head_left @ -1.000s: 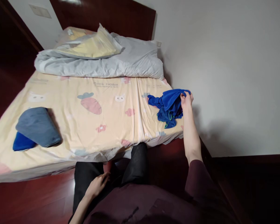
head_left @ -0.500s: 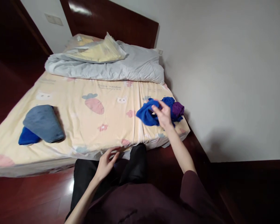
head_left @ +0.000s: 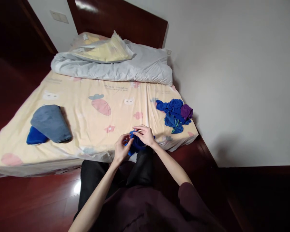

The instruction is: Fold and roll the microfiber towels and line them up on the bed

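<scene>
A crumpled blue cloth hangs between my two hands at the front edge of the bed, just above my knee. My left hand pinches its left upper part between thumb and fingers. From the other side my right hand grips the top of the same cloth, its fingers close to those of the left. The lower part drapes near my dark trousers. Whether it is a towel or a garment I cannot tell.
To the right lies a heap of blue cloths with a purple cloth. A folded grey cloth overlaps a folded blue cloth at the left. A pale quilt is rolled near the headboard. A wall borders the right side.
My right hand has brought the blue cloth from beside the heap to the bed's front edge. My left hand has risen and taken hold of it too.
</scene>
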Motion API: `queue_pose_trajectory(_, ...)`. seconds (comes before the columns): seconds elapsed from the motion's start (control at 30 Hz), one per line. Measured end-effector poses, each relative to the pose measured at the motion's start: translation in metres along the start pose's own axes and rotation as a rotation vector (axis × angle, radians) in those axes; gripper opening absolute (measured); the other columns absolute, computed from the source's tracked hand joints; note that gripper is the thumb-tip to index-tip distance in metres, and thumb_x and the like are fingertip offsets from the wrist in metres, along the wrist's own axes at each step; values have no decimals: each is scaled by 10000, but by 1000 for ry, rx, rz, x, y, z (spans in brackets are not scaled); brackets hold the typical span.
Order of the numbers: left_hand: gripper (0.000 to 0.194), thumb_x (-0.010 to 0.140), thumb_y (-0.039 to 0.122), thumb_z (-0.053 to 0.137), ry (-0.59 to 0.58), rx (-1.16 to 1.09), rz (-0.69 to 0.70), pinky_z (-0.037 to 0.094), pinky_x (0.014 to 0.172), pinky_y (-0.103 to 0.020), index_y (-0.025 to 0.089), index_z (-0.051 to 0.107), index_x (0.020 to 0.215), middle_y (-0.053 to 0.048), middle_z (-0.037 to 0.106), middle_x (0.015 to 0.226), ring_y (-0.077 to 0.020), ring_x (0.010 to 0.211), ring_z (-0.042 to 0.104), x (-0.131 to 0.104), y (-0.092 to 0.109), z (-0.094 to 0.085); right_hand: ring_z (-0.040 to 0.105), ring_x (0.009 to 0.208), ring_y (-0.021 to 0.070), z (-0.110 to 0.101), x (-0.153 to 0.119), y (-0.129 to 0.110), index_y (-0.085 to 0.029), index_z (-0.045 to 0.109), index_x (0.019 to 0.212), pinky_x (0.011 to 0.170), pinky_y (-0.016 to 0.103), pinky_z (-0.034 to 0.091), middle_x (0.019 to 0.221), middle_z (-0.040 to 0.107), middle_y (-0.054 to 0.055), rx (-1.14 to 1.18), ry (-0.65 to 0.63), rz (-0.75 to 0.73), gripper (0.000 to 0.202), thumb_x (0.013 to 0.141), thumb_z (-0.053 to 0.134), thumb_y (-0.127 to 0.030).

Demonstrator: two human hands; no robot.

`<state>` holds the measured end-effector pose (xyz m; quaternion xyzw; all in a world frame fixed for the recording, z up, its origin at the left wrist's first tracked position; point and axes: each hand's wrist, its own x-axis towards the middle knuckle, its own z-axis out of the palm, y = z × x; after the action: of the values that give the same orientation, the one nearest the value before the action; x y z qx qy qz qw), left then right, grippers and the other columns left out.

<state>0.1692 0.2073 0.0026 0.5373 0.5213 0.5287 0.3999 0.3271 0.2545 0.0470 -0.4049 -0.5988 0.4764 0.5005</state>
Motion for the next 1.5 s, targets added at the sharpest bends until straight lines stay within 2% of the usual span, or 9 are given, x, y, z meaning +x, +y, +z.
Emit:
queue_pose_trajectory(0.23, 296, 947, 433, 650, -136, 138, 218, 595, 886, -386, 208, 735, 1119, -92, 691, 1090, -210, 934, 695, -9, 16, -2, 716, 937, 174, -6, -8, -29, -209, 834, 1007, 828, 287, 637, 1002, 700, 69, -128, 51, -134, 300, 862, 832, -471)
queue_pose_trajectory(0.4, 315, 882, 412, 719, -46, 151, 312, 583, 925, -411, 196, 668, 1105, -107, 666, 1157, -251, 1062, 670, -10, 40, 10, 707, 915, 168, 2, -23, -53, -230, 837, 992, 877, 307, 632, 956, 701, 59, -405, 12, -423, 132, 954, 763, -332)
queue_pose_trajectory(0.6, 120, 969, 277, 535, 56, 205, 352, 558, 779, -312, 191, 618, 985, -42, 661, 904, -178, 821, 650, -11, 69, 2, 691, 880, 180, 5, -27, -76, -214, 806, 938, 862, 331, 640, 897, 677, 50, -618, 38, -575, 86, 931, 790, -299)
queue_pose_trajectory(0.7, 173, 999, 260, 474, 66, 238, 357, 558, 779, -303, 188, 628, 1034, -48, 678, 921, -173, 817, 667, -11, 79, -10, 685, 861, 182, -3, -26, -80, -201, 784, 900, 856, 333, 639, 868, 656, 44, -645, 76, -573, 117, 917, 807, -314)
queue_pose_trajectory(0.9, 235, 1031, 358, 511, -11, 338, 432, 558, 789, -294, 202, 678, 1085, -54, 709, 931, -180, 821, 684, -11, 98, -42, 682, 920, 190, -21, -27, -75, -259, 805, 1078, 897, 333, 623, 955, 623, 48, -637, -98, -464, 144, 953, 736, -269)
queue_pose_trajectory(1.03, 276, 1014, 461, 583, -110, 424, 490, 541, 711, -263, 221, 718, 1023, -33, 697, 872, -167, 752, 676, -8, 104, -62, 637, 910, 201, -24, -24, -76, -280, 820, 1028, 900, 370, 607, 903, 591, 46, -589, -38, -407, 282, 951, 592, -132)
queue_pose_trajectory(1.23, 258, 1014, 399, 554, -137, 581, 588, 553, 687, -245, 251, 759, 1069, -39, 690, 904, -163, 769, 684, 1, 104, -112, 633, 1081, 244, -19, -20, -88, -239, 704, 906, 993, 422, 554, 1042, 650, 79, -541, 72, -405, 148, 883, 627, -115)
queue_pose_trajectory(1.37, 222, 1022, 331, 572, 28, 660, 667, 541, 671, -232, 245, 767, 1083, -33, 731, 914, -152, 766, 702, -4, 102, -149, 668, 920, 200, -24, -23, -82, -240, 611, 899, 848, 340, 563, 954, 670, 44, -428, 109, -342, 82, 876, 577, -170)
queue_pose_trajectory(1.5, 149, 982, 193, 651, 258, 757, 800, 487, 568, -198, 249, 770, 1052, 17, 766, 828, -112, 670, 707, -25, 107, -164, 615, 723, 153, -25, -34, -70, -236, 562, 864, 726, 290, 515, 834, 634, 1, -384, 84, -197, 66, 840, 619, -214)
